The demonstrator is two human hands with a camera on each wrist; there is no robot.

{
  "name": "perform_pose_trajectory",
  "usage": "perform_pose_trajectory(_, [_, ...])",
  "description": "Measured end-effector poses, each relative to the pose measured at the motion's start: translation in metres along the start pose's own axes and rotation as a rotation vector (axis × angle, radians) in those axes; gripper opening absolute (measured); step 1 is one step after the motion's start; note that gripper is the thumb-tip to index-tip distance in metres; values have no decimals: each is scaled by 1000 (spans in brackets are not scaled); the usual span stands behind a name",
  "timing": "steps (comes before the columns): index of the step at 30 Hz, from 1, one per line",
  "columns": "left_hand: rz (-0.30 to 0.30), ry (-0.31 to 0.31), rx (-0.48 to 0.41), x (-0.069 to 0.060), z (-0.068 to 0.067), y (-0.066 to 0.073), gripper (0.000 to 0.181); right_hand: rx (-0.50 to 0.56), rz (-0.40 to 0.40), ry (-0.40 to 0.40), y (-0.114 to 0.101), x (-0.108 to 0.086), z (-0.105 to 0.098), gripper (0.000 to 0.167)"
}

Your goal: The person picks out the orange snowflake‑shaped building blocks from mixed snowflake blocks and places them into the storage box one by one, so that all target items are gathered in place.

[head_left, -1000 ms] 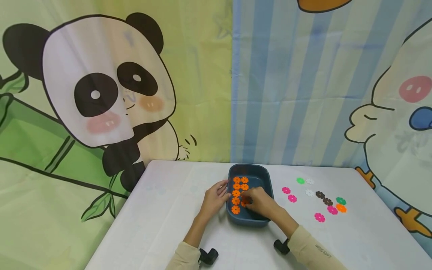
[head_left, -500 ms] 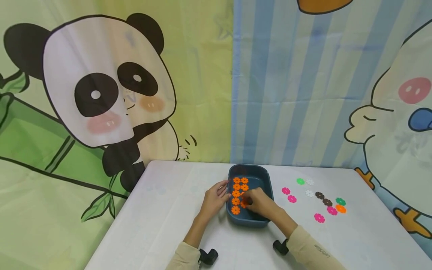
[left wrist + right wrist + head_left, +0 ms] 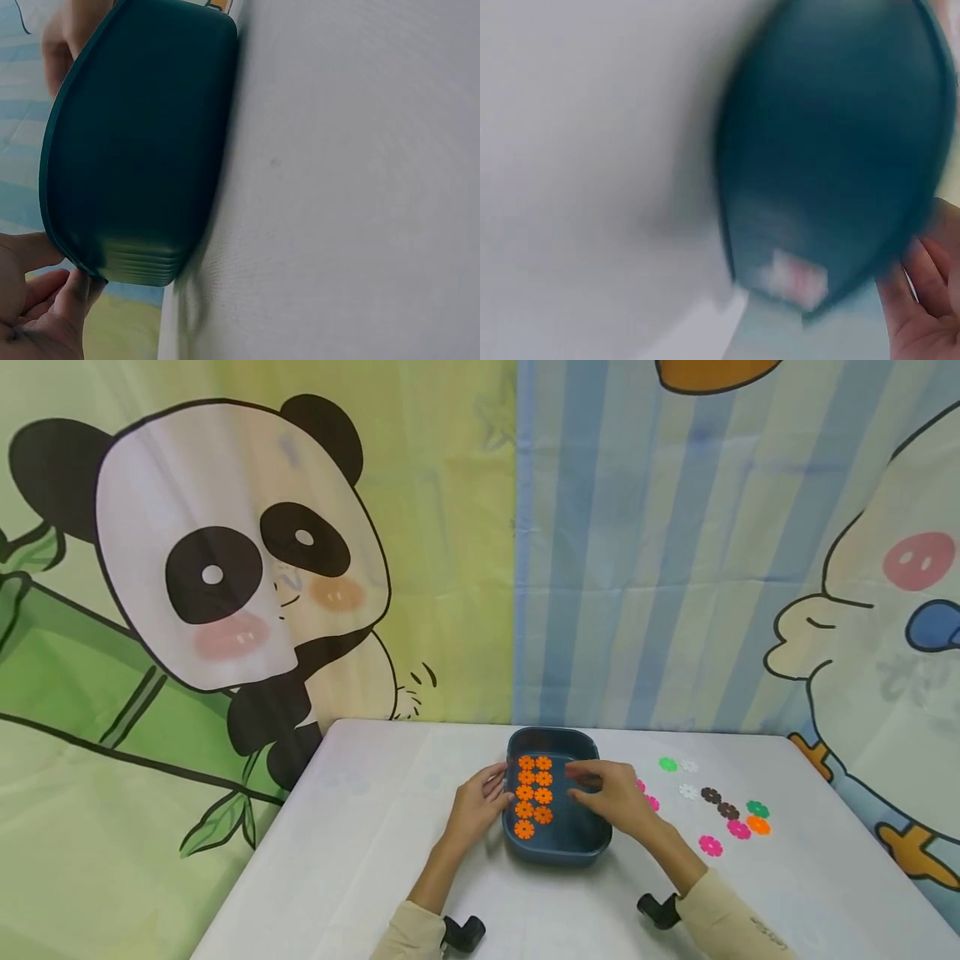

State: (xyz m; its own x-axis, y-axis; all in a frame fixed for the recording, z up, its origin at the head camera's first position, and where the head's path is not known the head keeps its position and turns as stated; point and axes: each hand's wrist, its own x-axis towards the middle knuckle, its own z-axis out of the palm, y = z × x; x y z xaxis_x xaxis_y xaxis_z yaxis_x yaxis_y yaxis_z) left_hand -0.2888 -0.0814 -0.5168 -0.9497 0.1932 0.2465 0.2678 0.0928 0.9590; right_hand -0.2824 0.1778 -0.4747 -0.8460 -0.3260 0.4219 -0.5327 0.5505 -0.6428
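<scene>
A dark blue plastic bin [image 3: 573,839] stands on the table. Inside it, several orange flower-shaped discs [image 3: 525,793] lie in two columns along the left side. My left hand [image 3: 477,802] holds the bin's left rim; in the left wrist view the thumb and fingers [image 3: 71,296] pinch that rim. My right hand [image 3: 618,795] hovers over the bin's right side, thumb and fingers apart, with nothing between them. The right wrist view is blurred and shows the bin's outer wall [image 3: 832,150] beside the right hand [image 3: 930,292].
Right of the bin, loose flower discs are scattered on the white tabletop [image 3: 375,802]: pink [image 3: 710,845], white [image 3: 687,791], brown [image 3: 728,811], green [image 3: 757,809] and orange [image 3: 758,824]. My right hand partly covers two pink ones. A printed curtain [image 3: 450,568] hangs behind the table.
My right hand has lifted off the orange discs and moved right, its fingers spread apart. The right column of discs is now uncovered. The left hand keeps its place on the rim.
</scene>
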Motion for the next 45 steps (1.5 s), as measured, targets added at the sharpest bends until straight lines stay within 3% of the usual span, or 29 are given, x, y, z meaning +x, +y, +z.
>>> perform_pose_trajectory(3, [3, 2, 1, -1, 0, -1, 53, -36, 28, 64, 10, -10, -30, 41])
perform_pose_trajectory(6, [8, 1, -6, -2, -1, 1, 54, -83, 134, 102, 23, -27, -59, 44])
perform_pose_trajectory(11, [14, -13, -14, -7, -3, 18, 51, -142, 262, 147, 47, -60, -103, 45])
perform_pose_trajectory(15, [7, -19, -27, -13, -5, 33, 49, -194, 314, 180, 66, -86, -130, 43])
perform_pose_trajectory(19, [7, -15, -45, -15, -7, 36, 48, -273, 366, 215, 83, -106, -147, 43])
perform_pose_trajectory(25, [13, -17, -40, -16, -7, 33, 49, -295, 484, 213, 103, -127, -159, 55])
perform_pose_trajectory(32, [22, -27, -50, -14, -6, 32, 49, -324, 540, 204, 133, -146, -166, 54])
perform_pose_trajectory(39, [17, -16, -23, -14, -3, 34, 50, -247, 661, 225, 158, -162, -158, 68])
perform_pose_trajectory(45, [18, -19, -37, -10, -2, 28, 50, -242, 670, 269, 169, -171, -152, 70])
